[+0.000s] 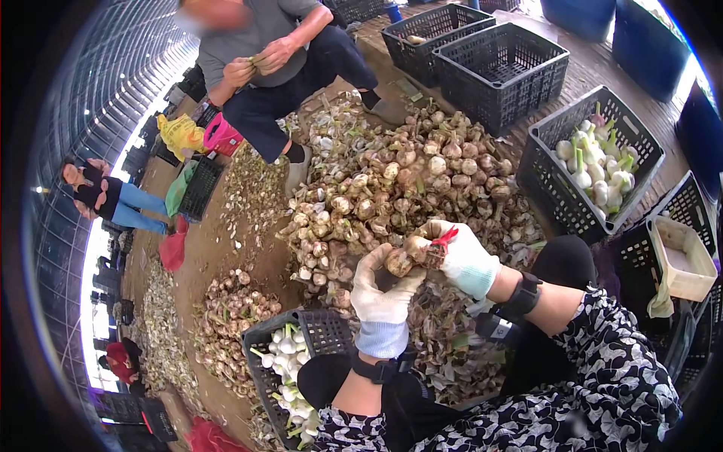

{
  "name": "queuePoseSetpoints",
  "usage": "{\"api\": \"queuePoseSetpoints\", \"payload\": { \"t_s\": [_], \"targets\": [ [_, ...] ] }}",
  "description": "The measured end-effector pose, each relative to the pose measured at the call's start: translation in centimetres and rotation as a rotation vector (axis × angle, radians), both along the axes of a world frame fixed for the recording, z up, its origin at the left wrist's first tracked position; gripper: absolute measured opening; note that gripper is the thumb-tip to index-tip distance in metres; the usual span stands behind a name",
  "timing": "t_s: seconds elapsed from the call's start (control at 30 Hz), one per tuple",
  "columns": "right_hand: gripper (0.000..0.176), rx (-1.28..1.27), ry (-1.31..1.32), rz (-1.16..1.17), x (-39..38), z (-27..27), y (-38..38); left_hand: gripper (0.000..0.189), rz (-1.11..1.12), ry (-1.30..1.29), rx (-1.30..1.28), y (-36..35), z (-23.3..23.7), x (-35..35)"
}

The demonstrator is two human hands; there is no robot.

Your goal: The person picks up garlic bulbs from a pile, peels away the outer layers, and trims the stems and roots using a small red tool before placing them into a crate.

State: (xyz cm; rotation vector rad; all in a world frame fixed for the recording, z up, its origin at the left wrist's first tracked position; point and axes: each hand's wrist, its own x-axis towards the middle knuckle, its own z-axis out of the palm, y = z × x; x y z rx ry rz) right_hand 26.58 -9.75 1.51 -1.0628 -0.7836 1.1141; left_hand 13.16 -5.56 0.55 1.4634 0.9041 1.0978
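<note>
Left hand [384, 290], white glove: fingers [369, 264] curled up around a garlic bulb [399, 261], closed on it. The bulb sits at the fingertips, not deep in the palm. Its dirty skin faces the camera and its root end points toward my right hand.

Right hand [465, 258], white glove: fingers [435, 226] wrapped tight on a red-handled cutter [444, 239]. Only the red part shows. The blades are hidden behind the bulb's roots, so I can't tell whether they're open. The cutter is right at the bulb's root end, touching or just off it, which I can't resolve. The two hands are nearly touching, with the bulb between them.

Surroundings:
- Big garlic pile [399, 173] on the floor just beyond my hands, bulbs untrimmed.
- Loose skins and trimmings [444, 346] below my hands, between my knees.
- Black crate [331, 331] by my left knee, cleaned white bulbs inside.
- Second crate [553, 200] to my right, also cleaned white bulbs with green stems.
- Two empty black crates [501, 71] past the pile.
- Small white box [681, 256] far right, sitting in another crate.
- A person in a grey shirt [256, 34] sits across the pile, both hands up at chest height on something small.
</note>
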Motion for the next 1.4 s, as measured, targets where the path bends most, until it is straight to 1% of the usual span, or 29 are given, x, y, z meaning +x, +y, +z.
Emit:
{"api": "queuePoseSetpoints", "payload": {
  "t_s": [0.07,0.13,0.17,0.2,0.3,0.37,0.4,0.47,0.53,0.6,0.67,0.73,0.77,0.8,0.83,0.87,0.9,0.93,0.97,1.0,1.03,1.07,1.13,1.2,1.23,1.27,1.33,1.37,1.4],
  "targets": [
    [0.027,-0.187,-0.019,0.121,0.8,1.3,-0.6,0.054,-0.025,-0.039,-0.01,0.2,-0.1,0.0],
    [0.022,-0.126,-0.067,0.083,0.9,1.5,-0.7,0.055,-0.036,-0.096,-0.015,0.2,0.1,-0.2],
    [0.019,-0.059,-0.118,0.048,0.9,1.6,-0.6,0.055,0.0,0.063,0.124,0.0,0.5,-0.3],
    [0.019,-0.059,-0.117,0.049,1.0,1.5,-0.5,0.055,0.0,0.064,0.124,0.1,0.2,-0.4],
    [0.018,-0.068,-0.083,0.162,1.4,0.7,-0.1,0.052,-0.059,0.012,0.177,0.4,-0.6,-0.8],
    [0.015,0.001,-0.182,0.133,1.0,0.3,0.2,0.049,-0.03,0.085,0.498,0.6,-0.8,-1.1],
    [0.015,-0.001,-0.179,0.135,0.8,0.3,0.1,0.049,-0.028,0.09,0.495,0.6,-0.8,-1.4],
    [0.013,-0.203,0.076,0.161,0.4,1.9,-0.5,0.053,-0.053,0.191,0.435,0.4,0.6,-1.3],
    [0.012,-0.061,0.066,0.142,0.2,-1.1,0.5,0.035,-0.064,-0.162,-0.391,0.1,2.1,-1.2],
    [0.01,0.148,-0.62,-0.051,0.0,-1.8,1.3,0.031,-0.193,-0.444,-0.607,1.2,0.6,-2.0],
    [0.012,0.1,-0.513,-0.005,-0.1,-1.8,1.3,0.031,-0.239,-0.449,-0.573,1.3,0.6,-2.0],
    [0.012,0.02,-0.206,0.147,0.2,-1.7,1.0,0.032,-0.054,-0.253,-0.429,0.7,0.7,-1.2],
    [0.013,0.031,-0.201,0.129,0.1,-1.5,0.8,0.033,-0.021,-0.204,-0.383,0.3,0.8,-0.9],
    [0.013,0.026,-0.202,0.133,0.3,-2.0,1.0,0.036,0.015,0.03,-0.148,0.4,-0.4,-0.9],
    [0.016,0.166,-0.575,0.003,0.3,-2.0,1.5,0.038,0.023,0.018,0.011,0.7,-0.7,-0.6],
    [0.019,0.307,-0.945,-0.133,0.4,-1.9,1.8,0.04,-0.018,-0.01,-0.035,0.7,-0.8,-0.9],
    [0.021,0.352,-0.975,-0.068,0.8,-1.8,1.4,0.042,-0.058,-0.037,-0.083,0.6,-0.7,-1.2],
    [0.021,0.352,-0.973,-0.068,1.3,-1.3,1.2,0.044,-0.143,-0.08,-0.338,0.0,1.9,-1.6],
    [0.019,0.365,-0.733,0.08,1.8,-1.0,1.0,0.051,-0.259,-0.254,-0.486,0.2,1.9,-2.1],
    [0.019,0.373,-0.491,0.222,2.3,-0.7,0.6,0.051,-0.259,-0.251,-0.487,0.6,1.8,-2.6],
    [0.023,0.143,0.105,0.409,2.8,-0.4,-0.3,0.054,-0.414,-0.368,-0.604,1.0,1.7,-3.0],
    [0.03,0.313,-0.148,0.275,2.5,-0.9,-0.1,0.056,-0.57,-0.485,-0.72,1.2,1.7,-3.1],
    [0.032,0.214,0.446,0.384,2.2,-1.6,-0.4,0.058,-0.495,-0.468,-0.715,0.7,2.1,-2.1],
    [0.02,0.012,0.211,0.28,1.7,-1.6,-0.3,0.056,-0.169,-0.141,-0.382,0.0,2.4,-1.1],
    [0.013,0.058,-0.163,0.247,1.4,-1.8,-0.2,0.054,-0.221,0.111,-0.042,0.6,1.2,-1.4],
    [0.013,0.057,-0.16,0.246,1.7,-2.1,0.0,0.053,-0.227,0.147,-0.004,0.6,0.3,-1.6],
    [0.009,0.075,-0.045,0.003,2.9,-2.2,0.8,0.053,-0.364,-0.218,-0.437,0.3,1.4,-1.8],
    [0.007,0.056,0.206,-0.137,3.8,-2.0,1.2,0.052,-0.427,-0.333,-0.489,0.5,1.3,-1.8],
    [0.007,0.069,-0.086,-0.214,5.3,-3.1,2.2,0.052,-0.431,-0.336,-0.486,0.6,1.2,-1.7]
  ]
}}
